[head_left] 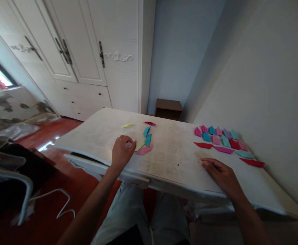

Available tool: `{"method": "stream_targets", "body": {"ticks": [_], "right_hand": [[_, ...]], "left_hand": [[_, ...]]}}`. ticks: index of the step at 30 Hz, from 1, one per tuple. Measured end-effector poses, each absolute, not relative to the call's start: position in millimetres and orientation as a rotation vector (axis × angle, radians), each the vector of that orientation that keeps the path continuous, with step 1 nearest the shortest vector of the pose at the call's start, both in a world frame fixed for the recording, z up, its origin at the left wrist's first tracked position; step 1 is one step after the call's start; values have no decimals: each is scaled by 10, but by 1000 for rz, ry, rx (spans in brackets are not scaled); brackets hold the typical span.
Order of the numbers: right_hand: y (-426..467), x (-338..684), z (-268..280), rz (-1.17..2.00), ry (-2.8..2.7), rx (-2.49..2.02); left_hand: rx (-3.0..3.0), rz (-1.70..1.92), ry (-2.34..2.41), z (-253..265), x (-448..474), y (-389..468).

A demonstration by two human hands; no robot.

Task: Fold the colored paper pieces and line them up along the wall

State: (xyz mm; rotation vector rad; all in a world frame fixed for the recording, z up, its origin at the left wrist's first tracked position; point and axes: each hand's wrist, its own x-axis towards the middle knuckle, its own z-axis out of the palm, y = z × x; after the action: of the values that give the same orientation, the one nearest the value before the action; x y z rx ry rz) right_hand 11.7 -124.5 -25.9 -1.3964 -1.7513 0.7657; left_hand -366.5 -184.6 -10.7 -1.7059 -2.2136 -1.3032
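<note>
My left hand (122,150) is over the near left part of the table, its fingers curled in and the thumb close to the index finger. A pale yellow-green folded paper (140,145) lies right at its thumb; whether the fingertips grip anything is hidden. Partly under that paper is a pink folded paper (144,149), with a blue folded piece (148,140) and a smaller blue piece (146,131) just beyond. Low over the table on the right, my right hand (221,174) has thumb and index fingertips together, with nothing visible in them.
Several small folded paper pieces (225,141) stand in rows by the right wall, with flat red (203,145), magenta (224,149) and other strips before them. A yellow piece (127,125) and a dark pink piece (150,123) lie farther back. The white table (174,149) faces a wardrobe (120,85).
</note>
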Motion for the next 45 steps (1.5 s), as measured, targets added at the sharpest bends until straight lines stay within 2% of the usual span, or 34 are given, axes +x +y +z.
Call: {"method": "stream_targets", "body": {"ticks": [3,6,15,19,22,30,33,37,45], "right_hand": [[-1272,134,-258,763,-1752,-1404],[-1277,128,-265,737,-1745,-1433],[-1292,127,-266,657,-1743,-1458],[-1295,126,-267,639,-1761,-1459],[-1287,136,-277,634,-1768,-1470],[-1300,143,-287,639,-1772,-1446],[-1305,137,-288,642,-1760,-1452],[-1302,136,-305,653,-1770,-1407],[-1336,57,-316,667,-1802,-1300]], "left_hand": [[-1567,-850,-2491,-82,-4014,-1860],[-1629,-607,-2631,-65,-4173,-1846],[-1803,-720,-2667,-57,-4349,-1714],[-1819,-957,-2690,-97,-4446,-1724],[-1775,-1268,-2679,-133,-4456,-1768],[-1393,-2617,-2349,-17,-4195,-2042],[-1160,-2999,-2263,114,-3996,-2160],[-1187,-3157,-2243,242,-3700,-2231],[-1503,-3196,-2318,311,-3002,-2024]]}}
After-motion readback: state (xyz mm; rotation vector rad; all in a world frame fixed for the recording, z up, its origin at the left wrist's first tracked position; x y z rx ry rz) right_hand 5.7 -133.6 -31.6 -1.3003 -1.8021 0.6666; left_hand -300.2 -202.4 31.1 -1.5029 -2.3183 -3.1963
